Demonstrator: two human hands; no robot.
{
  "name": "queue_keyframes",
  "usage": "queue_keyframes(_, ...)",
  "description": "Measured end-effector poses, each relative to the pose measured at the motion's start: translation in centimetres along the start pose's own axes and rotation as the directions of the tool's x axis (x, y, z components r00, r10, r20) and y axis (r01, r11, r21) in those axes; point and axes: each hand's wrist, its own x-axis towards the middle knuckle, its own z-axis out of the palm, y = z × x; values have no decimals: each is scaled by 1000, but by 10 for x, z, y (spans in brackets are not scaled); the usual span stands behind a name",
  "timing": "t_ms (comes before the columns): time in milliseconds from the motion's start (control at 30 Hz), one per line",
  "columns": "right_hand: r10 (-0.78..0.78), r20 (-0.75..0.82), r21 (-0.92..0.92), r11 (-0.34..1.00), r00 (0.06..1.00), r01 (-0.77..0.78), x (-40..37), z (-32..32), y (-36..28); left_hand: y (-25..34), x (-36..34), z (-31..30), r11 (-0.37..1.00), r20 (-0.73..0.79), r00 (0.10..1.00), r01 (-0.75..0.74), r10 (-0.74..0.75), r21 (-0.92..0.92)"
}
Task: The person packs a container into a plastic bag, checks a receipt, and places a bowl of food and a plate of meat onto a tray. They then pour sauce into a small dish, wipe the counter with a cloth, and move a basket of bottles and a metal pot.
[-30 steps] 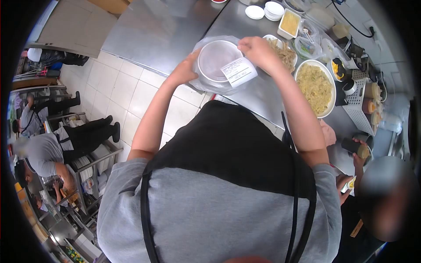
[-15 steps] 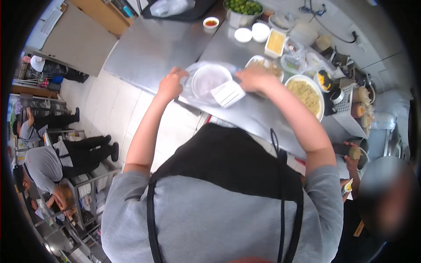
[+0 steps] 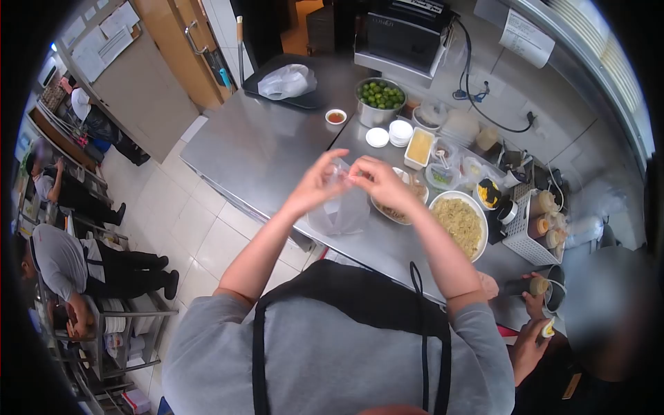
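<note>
A thin clear plastic bag (image 3: 342, 211) stands on the steel counter in front of me, its top gathered upward. My right hand (image 3: 379, 181) pinches the bag's top with thumb and fingertips. My left hand (image 3: 319, 183) curls round the other side of the same top, index finger raised. The bag's contents show only as a pale blur through the film. Just right of it, partly behind my right forearm, is a white dish of pale sliced food (image 3: 401, 207). A large white bowl of yellowish chopped food (image 3: 458, 225) sits beyond my right forearm.
Along the back stand a pot of green limes (image 3: 380, 97), white lids (image 3: 400, 131), a sauce cup (image 3: 335, 117) and a tray (image 3: 256, 83) holding a bag. A bottle basket (image 3: 529, 232) is at right. A co-worker's hand (image 3: 531, 349) holds food there.
Both my hands have moved closer together and lifted the bag's edges into a gathered top. The round container and white slip, clearly visible before, are now obscured. My view has tilted up.
</note>
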Motion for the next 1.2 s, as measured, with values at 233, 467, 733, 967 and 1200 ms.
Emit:
queue_keyframes(233,-98,-102,-98,991,990,88,-5,8,-32,15,0,-1,808,-56,988,-84,143,583)
queue_keyframes(467,94,-334,2,995,938,-99,-35,-38,-19,93,13,-94,898,-238,956,-54,173,437)
queue_keyframes(733,354,-509,46,921,785,-386,-104,-50,23,133,132,-245,868,-459,844,-15,277,496)
queue_keyframes(967,474,-690,88,806,547,-586,-143,-44,48,147,280,-403,768,-541,708,-4,454,640)
queue_keyframes(1200,492,-780,90,700,387,-708,-149,-12,51,8,420,-531,399,-675,657,550,336,734)
